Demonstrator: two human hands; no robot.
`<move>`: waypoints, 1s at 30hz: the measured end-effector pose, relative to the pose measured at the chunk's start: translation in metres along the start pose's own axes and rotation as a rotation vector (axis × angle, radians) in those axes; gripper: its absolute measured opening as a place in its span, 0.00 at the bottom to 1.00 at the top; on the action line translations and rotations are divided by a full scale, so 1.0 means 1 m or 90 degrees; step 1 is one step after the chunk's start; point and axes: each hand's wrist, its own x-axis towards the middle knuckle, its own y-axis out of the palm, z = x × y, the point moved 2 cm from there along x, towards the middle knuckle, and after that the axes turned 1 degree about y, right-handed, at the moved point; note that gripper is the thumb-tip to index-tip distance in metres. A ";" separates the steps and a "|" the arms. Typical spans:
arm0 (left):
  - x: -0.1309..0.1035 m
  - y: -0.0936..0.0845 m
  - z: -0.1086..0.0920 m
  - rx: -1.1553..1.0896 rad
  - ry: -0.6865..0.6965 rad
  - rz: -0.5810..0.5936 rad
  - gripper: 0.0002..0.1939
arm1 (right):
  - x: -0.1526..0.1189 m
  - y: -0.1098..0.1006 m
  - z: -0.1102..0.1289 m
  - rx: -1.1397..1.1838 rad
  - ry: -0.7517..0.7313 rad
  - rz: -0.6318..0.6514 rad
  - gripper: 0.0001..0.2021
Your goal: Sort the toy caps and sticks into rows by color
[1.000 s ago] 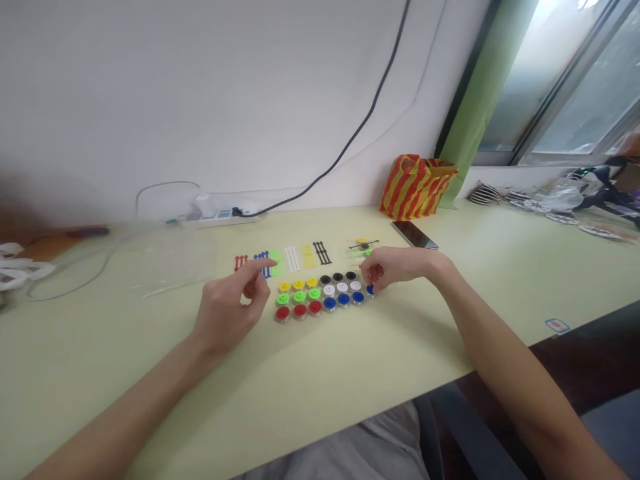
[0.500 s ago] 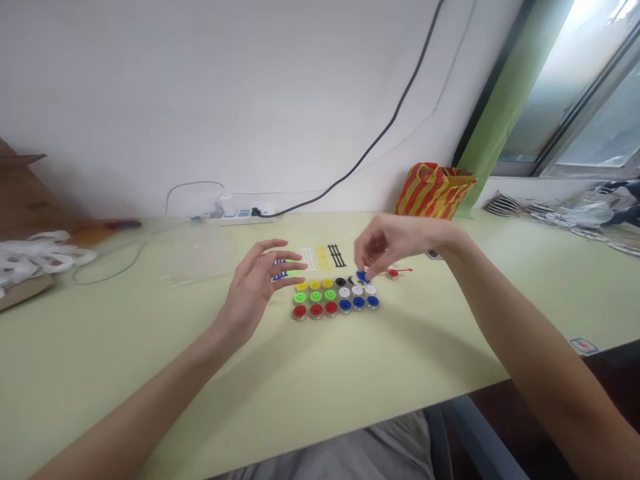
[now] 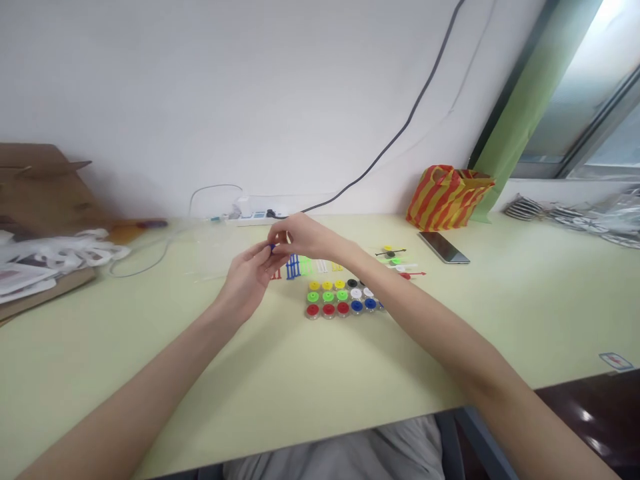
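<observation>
My left hand (image 3: 249, 279) and my right hand (image 3: 306, 236) meet fingertip to fingertip above the table, left of the rows of discs. Pinched between their fingers is a small blue plastic piece (image 3: 273, 249), mostly hidden. Just under the right hand lie strips of small plastic parts, among them blue ones (image 3: 293, 267), white ones (image 3: 321, 266) and yellow ones (image 3: 337, 266). Nearer me stand rows of round capped discs: yellow (image 3: 327, 285), green (image 3: 327, 296), red (image 3: 328, 311), blue (image 3: 357, 306), white (image 3: 355, 293) and black (image 3: 352, 283). My right forearm covers the row ends.
Small arrow-shaped pieces, a red one (image 3: 413, 274) included, lie right of the forearm. Farther right are a phone (image 3: 444, 247) and a striped bag (image 3: 447, 198). A power strip (image 3: 255, 219) sits by the wall. Cardboard (image 3: 43, 190) and white bundles (image 3: 75, 250) occupy the left.
My right hand has carried the blue piece leftward from over the discs to my left hand. The left fingers, spread before, are now closed at it. The view has turned slightly left.
</observation>
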 end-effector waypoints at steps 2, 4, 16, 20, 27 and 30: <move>0.005 -0.008 0.004 0.014 0.020 -0.051 0.07 | -0.002 0.002 -0.010 -0.019 0.013 -0.010 0.10; 0.012 -0.018 0.005 0.037 0.055 -0.097 0.07 | -0.003 0.004 -0.020 -0.072 0.056 -0.005 0.11; 0.019 -0.030 0.004 0.167 0.104 -0.125 0.19 | -0.016 0.008 -0.067 -0.225 0.175 0.094 0.15; 0.018 -0.029 0.004 0.167 0.109 -0.109 0.20 | -0.020 -0.008 -0.081 -0.198 0.185 0.058 0.15; 0.018 -0.027 0.010 0.174 0.065 -0.040 0.22 | -0.025 -0.024 -0.092 -0.170 0.207 0.059 0.14; 0.018 -0.024 0.015 0.155 0.045 0.019 0.25 | -0.027 -0.026 -0.091 -0.156 0.223 0.084 0.14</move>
